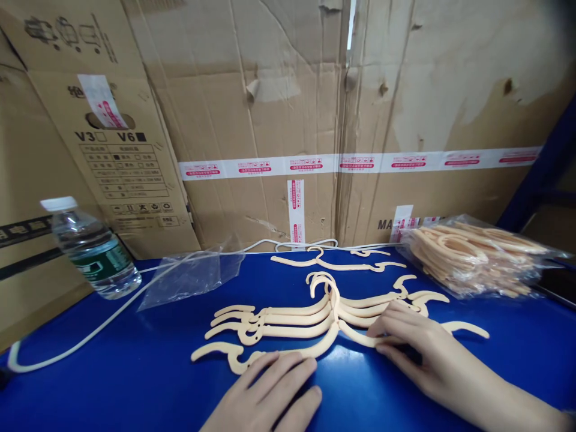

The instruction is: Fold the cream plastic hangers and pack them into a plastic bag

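Observation:
Several cream plastic clothes hangers lie in a row on the blue table, their hooks bunched in the middle. On the nearest clothes hanger (321,346), my left hand (270,393) rests with outstretched fingers over its left arm. My right hand (420,345) pinches the right arm of that same hanger between thumb and fingers, hiding part of it. Just behind, the other hangers (292,320) sit close together, with notched, curved ends. Farther back, a separate hanger (294,262) lies flat, with part of another hanger (373,253) beyond it.
A clear bag of hangers (472,255) sits at the back right. At left stand a water bottle (101,258) and an empty clear plastic bag (193,276). A white cable (85,339) crosses the blue table (135,384). Cardboard (256,120) walls the back.

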Motion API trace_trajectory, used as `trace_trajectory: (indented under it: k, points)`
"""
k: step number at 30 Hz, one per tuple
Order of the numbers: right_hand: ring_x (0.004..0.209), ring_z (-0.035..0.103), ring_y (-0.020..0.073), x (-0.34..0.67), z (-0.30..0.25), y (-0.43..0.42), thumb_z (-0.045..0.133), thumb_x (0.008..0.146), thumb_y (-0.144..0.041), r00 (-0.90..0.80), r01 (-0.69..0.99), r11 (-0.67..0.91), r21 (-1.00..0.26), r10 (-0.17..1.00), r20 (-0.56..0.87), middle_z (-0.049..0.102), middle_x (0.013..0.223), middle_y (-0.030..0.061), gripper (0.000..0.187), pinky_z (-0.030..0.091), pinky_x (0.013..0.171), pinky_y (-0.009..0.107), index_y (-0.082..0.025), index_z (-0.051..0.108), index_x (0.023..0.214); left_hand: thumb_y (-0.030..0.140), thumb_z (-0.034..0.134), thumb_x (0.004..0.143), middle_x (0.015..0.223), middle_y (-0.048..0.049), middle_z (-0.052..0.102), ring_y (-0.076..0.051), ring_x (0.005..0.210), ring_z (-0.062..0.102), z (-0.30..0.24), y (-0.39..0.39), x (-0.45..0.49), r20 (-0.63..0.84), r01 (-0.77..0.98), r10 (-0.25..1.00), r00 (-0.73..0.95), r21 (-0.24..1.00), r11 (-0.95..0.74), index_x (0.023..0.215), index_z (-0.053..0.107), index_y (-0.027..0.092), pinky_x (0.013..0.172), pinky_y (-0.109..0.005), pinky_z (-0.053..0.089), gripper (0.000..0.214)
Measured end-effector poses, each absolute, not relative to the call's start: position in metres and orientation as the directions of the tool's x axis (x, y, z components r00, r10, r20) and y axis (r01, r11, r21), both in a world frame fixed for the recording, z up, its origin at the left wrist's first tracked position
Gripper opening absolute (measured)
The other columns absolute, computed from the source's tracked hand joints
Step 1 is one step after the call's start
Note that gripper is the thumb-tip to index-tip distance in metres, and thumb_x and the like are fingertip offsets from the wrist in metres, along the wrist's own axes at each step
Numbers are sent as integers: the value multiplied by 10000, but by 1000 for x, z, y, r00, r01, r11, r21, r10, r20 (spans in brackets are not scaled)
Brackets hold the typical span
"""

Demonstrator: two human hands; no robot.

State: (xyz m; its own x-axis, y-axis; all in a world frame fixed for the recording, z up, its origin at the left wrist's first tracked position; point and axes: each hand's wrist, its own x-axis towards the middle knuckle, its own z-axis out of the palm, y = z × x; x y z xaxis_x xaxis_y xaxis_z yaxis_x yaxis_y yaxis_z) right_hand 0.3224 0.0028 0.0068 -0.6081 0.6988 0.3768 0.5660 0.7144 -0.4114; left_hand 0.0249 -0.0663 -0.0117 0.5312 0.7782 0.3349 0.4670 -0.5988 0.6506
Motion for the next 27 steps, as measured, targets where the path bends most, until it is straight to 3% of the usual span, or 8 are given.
trace_trajectory:
  k: [2,3,5,8,11,16,27]
  points:
    - [850,592,208,323,4,5,415,950,-116,-620,560,724,-404,689,375,623,901,62,218,498,730,327,-209,610,917,184,639,919,1354,-61,620,-303,1261,559,-25,-61,20,537,535,639,551,361,-764,1302,621,289,1123,-428,332,398]
    - [856,588,210,324,3,7,420,948,-115,-629,555,730,-399,682,373,620,908,65,212,496,734,332,-207,609,921,222,574,963,1370,-64,611,-280,1266,554,-32,-59,18,556,541,530,641,164,-825,1333,589,255,1110,-417,366,372]
    - [865,584,214,326,1,9,428,943,-111,-640,550,740,-387,671,373,613,918,71,200,492,734,339,-199,606,920,263,487,1007,1394,-67,591,-253,1290,524,-40,-56,16,531,580,439,725,-129,-804,1332,578,226,1096,-402,397,339]
    - [885,582,215,328,-1,11,428,937,-96,-642,550,744,-381,668,377,598,929,77,196,488,739,341,-189,598,908,308,440,1024,1390,-59,591,-242,1290,516,-41,-54,15,492,593,397,775,-348,-725,1319,582,236,1056,-384,451,335]
    - [905,583,212,328,-2,12,436,933,-87,-635,540,746,-388,665,393,591,946,76,193,487,754,341,-190,598,915,401,421,1022,1391,-63,589,-251,1269,537,-36,-55,14,456,591,406,792,-403,-699,1337,564,247,1005,-387,502,379]
    - [878,583,203,328,-3,13,432,941,-98,-618,551,741,-383,671,409,589,944,69,187,486,737,326,-189,593,913,582,394,982,1411,-100,568,-278,1258,554,-33,-54,15,423,582,424,801,-385,-716,1334,565,222,1012,-410,497,532]
    - [859,596,213,331,-7,18,415,982,-139,-611,598,732,-324,679,406,598,957,78,225,500,735,343,-185,635,966,559,464,967,1445,-98,533,-291,1267,561,-31,-47,14,372,590,479,795,-294,-752,1359,533,238,1011,-398,502,512]
